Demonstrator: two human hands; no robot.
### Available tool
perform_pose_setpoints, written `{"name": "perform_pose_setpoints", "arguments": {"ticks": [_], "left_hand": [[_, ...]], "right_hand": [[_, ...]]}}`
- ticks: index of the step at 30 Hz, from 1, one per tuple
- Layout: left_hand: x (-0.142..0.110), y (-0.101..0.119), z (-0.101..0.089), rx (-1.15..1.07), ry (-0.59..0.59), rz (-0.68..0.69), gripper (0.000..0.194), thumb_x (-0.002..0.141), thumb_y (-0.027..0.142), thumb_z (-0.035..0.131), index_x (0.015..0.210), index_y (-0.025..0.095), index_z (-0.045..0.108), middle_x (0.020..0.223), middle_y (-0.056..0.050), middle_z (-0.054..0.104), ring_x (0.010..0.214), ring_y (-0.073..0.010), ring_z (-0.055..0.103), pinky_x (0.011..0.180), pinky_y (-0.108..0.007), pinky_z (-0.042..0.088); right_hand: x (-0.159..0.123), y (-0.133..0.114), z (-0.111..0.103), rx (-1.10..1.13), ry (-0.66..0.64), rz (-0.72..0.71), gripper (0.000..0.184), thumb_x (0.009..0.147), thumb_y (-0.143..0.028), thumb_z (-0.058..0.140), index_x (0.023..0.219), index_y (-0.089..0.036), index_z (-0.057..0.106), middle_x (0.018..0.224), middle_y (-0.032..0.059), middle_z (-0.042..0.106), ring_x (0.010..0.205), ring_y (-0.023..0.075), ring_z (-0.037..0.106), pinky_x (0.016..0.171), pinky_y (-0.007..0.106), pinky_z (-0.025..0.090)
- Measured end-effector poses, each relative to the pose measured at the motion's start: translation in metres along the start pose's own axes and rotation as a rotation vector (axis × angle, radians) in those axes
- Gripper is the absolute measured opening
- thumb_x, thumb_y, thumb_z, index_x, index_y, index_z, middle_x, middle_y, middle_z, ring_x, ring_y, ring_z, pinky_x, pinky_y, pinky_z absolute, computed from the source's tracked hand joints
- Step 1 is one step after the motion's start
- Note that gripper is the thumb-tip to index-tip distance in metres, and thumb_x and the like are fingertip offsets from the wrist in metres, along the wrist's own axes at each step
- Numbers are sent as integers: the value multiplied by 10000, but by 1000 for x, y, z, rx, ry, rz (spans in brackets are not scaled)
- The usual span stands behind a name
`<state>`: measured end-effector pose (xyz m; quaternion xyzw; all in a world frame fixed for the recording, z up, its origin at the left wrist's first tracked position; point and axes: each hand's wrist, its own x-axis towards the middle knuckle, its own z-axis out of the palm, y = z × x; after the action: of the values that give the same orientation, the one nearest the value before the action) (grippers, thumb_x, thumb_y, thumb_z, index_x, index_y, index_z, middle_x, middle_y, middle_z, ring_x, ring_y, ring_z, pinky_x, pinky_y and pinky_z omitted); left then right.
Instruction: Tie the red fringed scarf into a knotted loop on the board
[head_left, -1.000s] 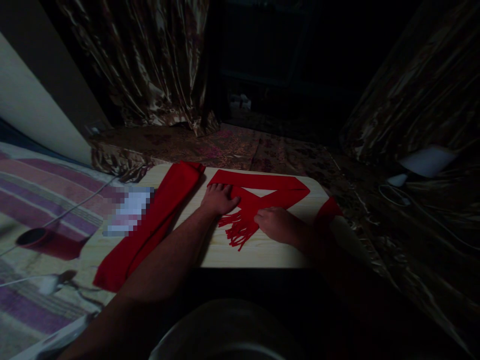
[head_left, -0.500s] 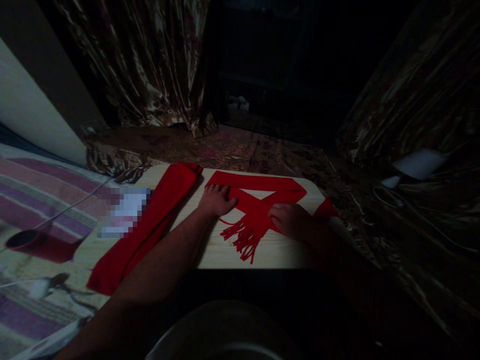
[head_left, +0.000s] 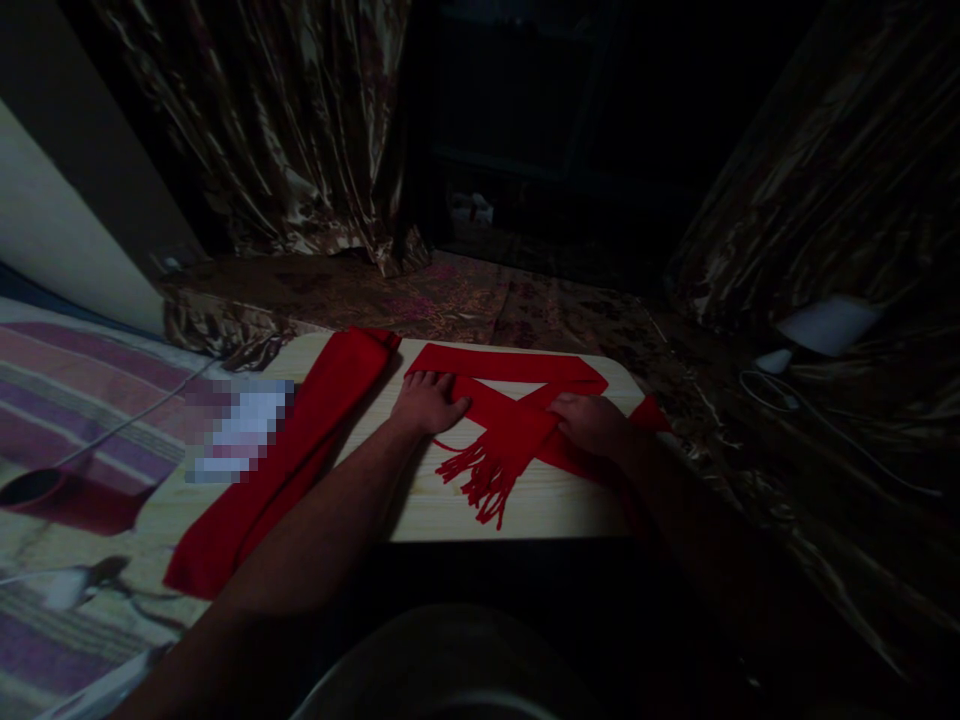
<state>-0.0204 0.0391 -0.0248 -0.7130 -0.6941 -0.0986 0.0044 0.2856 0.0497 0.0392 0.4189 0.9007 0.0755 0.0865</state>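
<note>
A red fringed scarf lies folded into a crossed loop on a pale wooden table. Its tassels spread toward the near edge, and bare wood shows through a gap in the loop. My left hand rests flat on the loop's left corner, fingers extended and thumb apart. On the right, my right hand has its fingers curled on the band just right of the crossing; the fingertips are partly hidden. Part of the scarf passes under my right wrist and forearm.
A second long red folded cloth lies along the table's left side, beside a blurred-out white item. Further left are a dark red cup-like container and cables on a striped cover. A white lamp stands far right.
My right hand has shifted slightly right and away from me, off the crossing, and more of the band below it shows. My left hand keeps its place on the scarf.
</note>
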Motion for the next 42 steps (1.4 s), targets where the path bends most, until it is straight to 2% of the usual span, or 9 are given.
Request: {"name": "perform_pose_setpoints", "arguments": {"ticks": [5,9,17,22,26,30,34,38,42], "left_hand": [[0,0,0,-8,-19,-9,812,892,742,331,1474,200,496,1412,-165,569,1320,-368,472,1136,-469,272],[0,0,-1,-13,-27,-12,807,890,742,338,1480,213,490,1441,-154,551,1342,-366,457,1146,-469,259],[1,-1,1,-7,-16,-9,815,885,747,328,1469,205,504,1410,-172,566,1323,-375,470,1135,-482,273],[1,-1,2,-13,-13,2,823,890,742,320,1479,195,491,1408,-178,564,1321,-375,470,1137,-484,272],[1,-2,2,-19,-17,7,795,892,728,336,1469,205,497,1407,-163,567,1326,-368,462,1131,-483,279],[3,-3,4,-13,-16,4,815,888,736,337,1481,197,486,1413,-168,563,1330,-372,457,1127,-481,283],[3,-3,5,-18,-7,16,817,887,739,336,1467,189,503,1401,-171,572,1318,-378,472,1121,-484,294],[1,-3,4,-26,33,14,755,894,699,378,1425,190,544,1373,-166,597,1291,-367,501,1113,-479,310],[0,-4,2,-49,103,-5,670,898,661,408,1322,186,616,1313,-164,635,1242,-362,540,1096,-480,333]], "right_hand": [[3,-4,0,-50,-36,16,288,964,-176,421,1102,-171,673,1160,106,692,976,220,659,757,306,439],[0,-1,-6,-74,-7,71,249,967,-194,427,1058,-166,657,1095,114,698,926,214,652,707,299,409],[-14,8,-6,17,0,86,205,924,-189,485,1051,-189,646,1130,87,679,954,205,630,728,295,392],[-28,-2,-6,69,81,155,148,890,-184,496,974,-197,617,1014,62,656,818,184,601,678,295,368],[-40,-12,-7,204,72,23,63,870,-230,574,886,-204,629,941,39,645,856,171,590,738,270,387],[-46,-21,0,292,-4,-69,148,820,-289,669,944,-210,659,983,35,656,916,185,602,762,266,396],[-48,-29,10,282,-25,-50,133,851,-198,598,968,-207,661,996,51,670,924,192,609,751,268,386],[-51,-37,12,321,-15,-34,240,852,-113,547,1037,-214,662,1011,48,697,909,184,625,754,265,382],[-53,-48,9,354,15,-90,319,846,-95,554,1124,-215,657,1054,54,700,929,183,628,767,260,386]]}}
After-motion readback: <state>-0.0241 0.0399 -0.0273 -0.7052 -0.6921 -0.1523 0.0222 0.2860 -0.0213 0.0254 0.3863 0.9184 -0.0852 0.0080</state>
